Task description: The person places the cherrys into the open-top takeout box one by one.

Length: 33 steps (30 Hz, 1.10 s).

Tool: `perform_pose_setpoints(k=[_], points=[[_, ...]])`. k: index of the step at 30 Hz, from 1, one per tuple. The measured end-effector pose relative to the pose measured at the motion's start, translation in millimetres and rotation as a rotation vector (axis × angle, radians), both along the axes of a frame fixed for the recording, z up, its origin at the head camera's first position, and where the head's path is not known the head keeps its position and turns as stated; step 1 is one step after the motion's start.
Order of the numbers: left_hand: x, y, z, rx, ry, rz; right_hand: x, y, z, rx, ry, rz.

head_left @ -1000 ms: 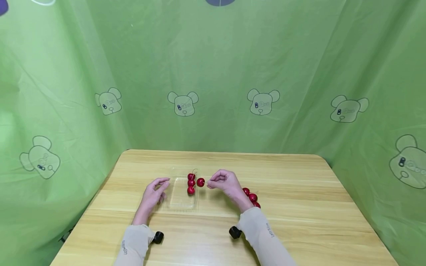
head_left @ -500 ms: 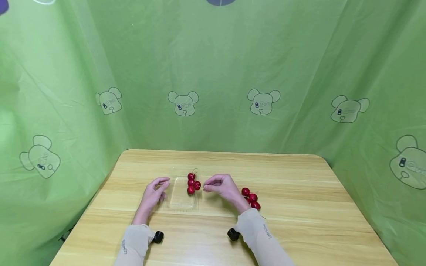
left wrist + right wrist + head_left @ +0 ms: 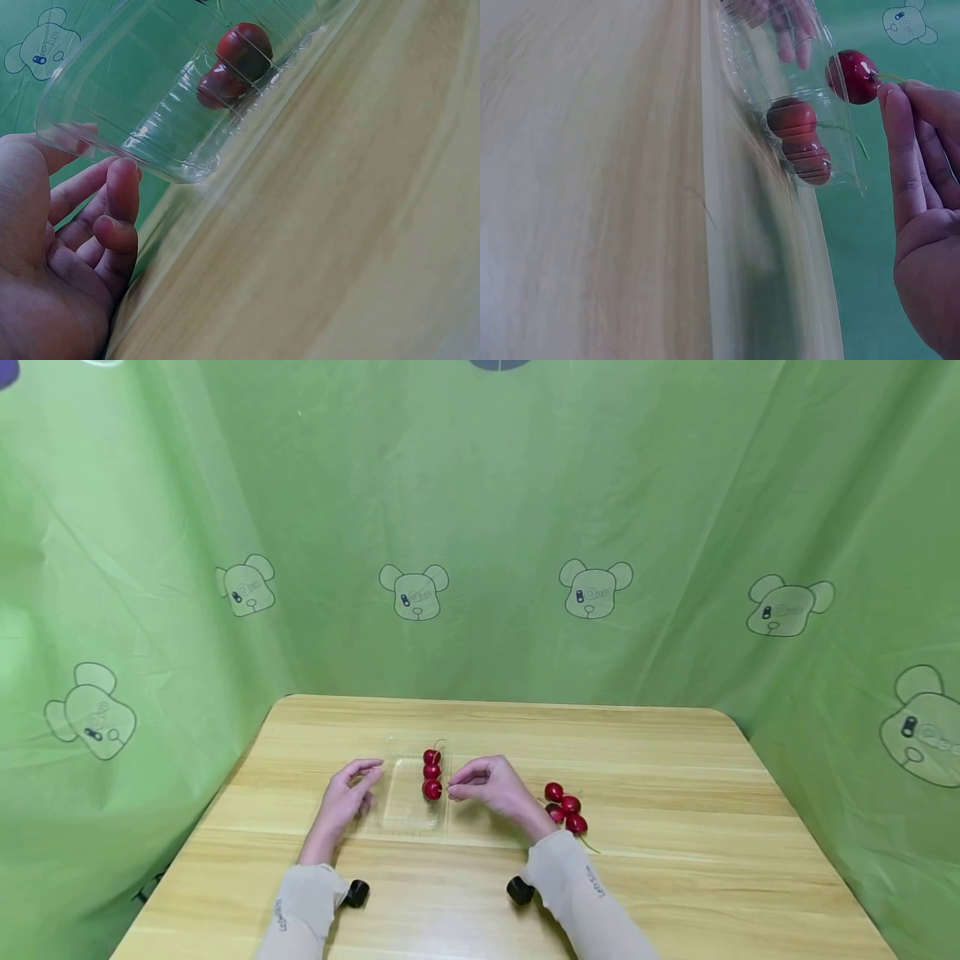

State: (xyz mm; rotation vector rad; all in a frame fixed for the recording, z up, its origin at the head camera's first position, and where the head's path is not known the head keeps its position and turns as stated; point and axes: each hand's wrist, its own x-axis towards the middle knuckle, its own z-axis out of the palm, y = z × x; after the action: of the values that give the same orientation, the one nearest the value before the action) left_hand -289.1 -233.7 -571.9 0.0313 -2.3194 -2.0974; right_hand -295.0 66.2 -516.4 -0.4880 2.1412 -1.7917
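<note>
A clear plastic tray [image 3: 408,827] rests on the table with red cherries [image 3: 432,757] lined up along its right side. My left hand [image 3: 347,795] holds the tray's left rim; in the left wrist view its fingers [image 3: 120,191] curl at the tray's edge. My right hand [image 3: 491,787] pinches a cherry [image 3: 853,76] by its stem between thumb and fingertips. That cherry hangs over the tray's right edge, overlapping the nearest cherry of the row in the head view. Two lying cherries [image 3: 791,116] show through the plastic in the right wrist view.
Several more cherries [image 3: 572,804] with stems lie in a loose group on the table right of my right hand. The wooden table [image 3: 675,860] is enclosed by a green curtain [image 3: 495,652] with bear-head prints. Black wrist cameras [image 3: 520,891] are strapped to both sleeves.
My right hand has moved left and a little toward me, carrying the stem-held cherry from beside the tray to over the row's near end. My left hand has stayed in place.
</note>
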Motion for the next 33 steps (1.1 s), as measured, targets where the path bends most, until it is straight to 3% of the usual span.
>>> perform_pose_setpoints(k=[15, 33], points=[[-0.9, -1, -1.5, 0.010, -0.021, -0.003, 2.3, -13, -8.0, 0.027, 0.022, -0.022], [0.1, -1, -2.4, -0.002, -0.001, 0.005, 2.3, -20, -10.8, 0.133, 0.164, -0.030]])
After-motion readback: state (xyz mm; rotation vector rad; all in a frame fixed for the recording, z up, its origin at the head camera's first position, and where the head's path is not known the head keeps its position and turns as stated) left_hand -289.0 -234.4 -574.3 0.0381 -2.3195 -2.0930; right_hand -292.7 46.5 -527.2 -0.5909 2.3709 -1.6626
